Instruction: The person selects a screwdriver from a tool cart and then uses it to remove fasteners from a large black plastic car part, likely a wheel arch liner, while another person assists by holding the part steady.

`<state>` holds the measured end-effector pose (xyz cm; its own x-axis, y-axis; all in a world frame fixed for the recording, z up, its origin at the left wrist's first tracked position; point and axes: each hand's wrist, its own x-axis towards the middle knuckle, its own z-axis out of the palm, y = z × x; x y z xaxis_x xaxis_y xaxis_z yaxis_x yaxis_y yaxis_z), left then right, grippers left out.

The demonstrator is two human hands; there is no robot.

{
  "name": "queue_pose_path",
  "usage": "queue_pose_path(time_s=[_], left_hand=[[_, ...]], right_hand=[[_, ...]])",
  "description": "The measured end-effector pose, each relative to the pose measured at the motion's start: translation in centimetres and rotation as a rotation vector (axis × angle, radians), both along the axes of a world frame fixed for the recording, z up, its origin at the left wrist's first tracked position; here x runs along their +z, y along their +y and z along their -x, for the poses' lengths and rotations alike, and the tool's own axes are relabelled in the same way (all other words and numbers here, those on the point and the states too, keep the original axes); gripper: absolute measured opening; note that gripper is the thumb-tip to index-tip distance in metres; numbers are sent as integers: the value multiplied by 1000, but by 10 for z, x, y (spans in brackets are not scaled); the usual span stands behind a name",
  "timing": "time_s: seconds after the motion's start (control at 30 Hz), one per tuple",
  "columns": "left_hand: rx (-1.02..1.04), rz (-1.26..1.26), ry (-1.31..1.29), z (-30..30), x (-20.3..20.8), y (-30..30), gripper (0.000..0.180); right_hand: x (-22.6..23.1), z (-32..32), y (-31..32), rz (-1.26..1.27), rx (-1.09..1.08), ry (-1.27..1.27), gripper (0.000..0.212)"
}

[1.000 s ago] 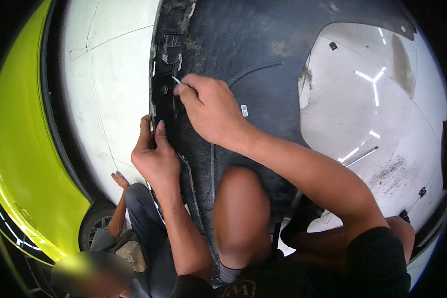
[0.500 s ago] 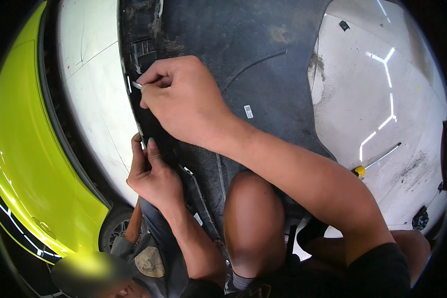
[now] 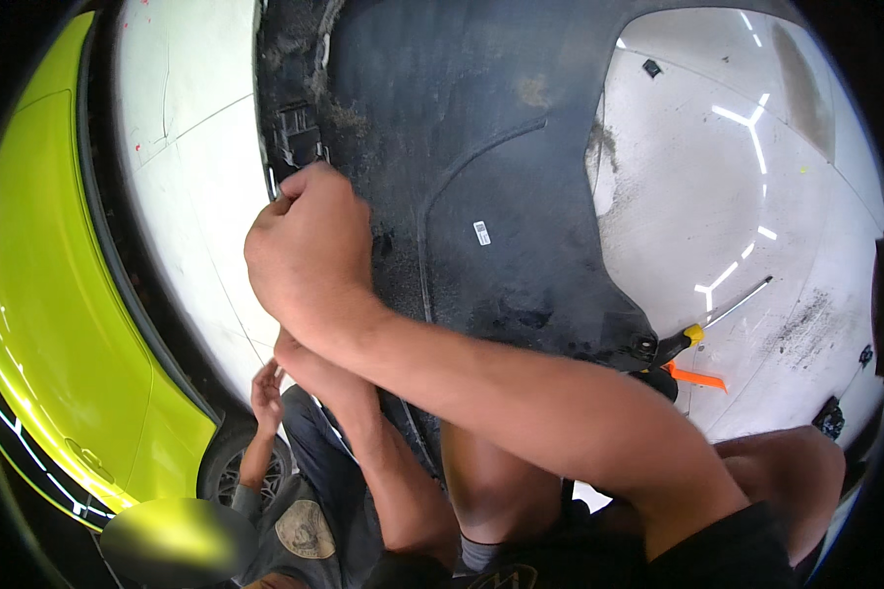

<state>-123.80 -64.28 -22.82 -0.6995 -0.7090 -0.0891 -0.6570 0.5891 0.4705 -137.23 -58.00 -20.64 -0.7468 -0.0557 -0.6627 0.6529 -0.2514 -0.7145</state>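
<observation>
A large black plastic car panel (image 3: 535, 206), curved and dusty, lies before me. At its left edge my right hand (image 3: 309, 250) is closed in a pinch; whatever is between the fingertips is hidden. A thin silver strip (image 3: 272, 181) shows along the edge just above those fingers. Beyond them sits a black clip bracket (image 3: 300, 133). My left hand (image 3: 298, 355) is lower on the same edge, under my right wrist. Its fingers are hidden behind my right hand and forearm.
A person's hand (image 3: 266, 396) is near my left wrist. A lime-green car (image 3: 88, 324) stands left. On the white floor (image 3: 697, 206) to the right lie a yellow-and-black screwdriver (image 3: 694, 335), an orange pry tool (image 3: 698, 378) and small black pieces.
My right hand has turned and come down the edge, now covering my left hand's fingers. The view has shifted slightly, and the orange tool now shows. The other person's hand has come into view.
</observation>
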Motion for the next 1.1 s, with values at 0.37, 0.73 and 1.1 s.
queue_pose_path(time_s=[0.37, 0.73, 1.1], left_hand=[[-464, -949, -473, -155, -12, -252, 100], [-54, 124, -62, 34, 13, 4, 25], [-35, 215, -45, 29, 22, 10, 34]], right_hand=[[37, 8, -21, -82, -17, -297, 17], [-9, -6, 20, -150, 138, 58, 54], [22, 35, 44, -612, 828, 1311, 36]])
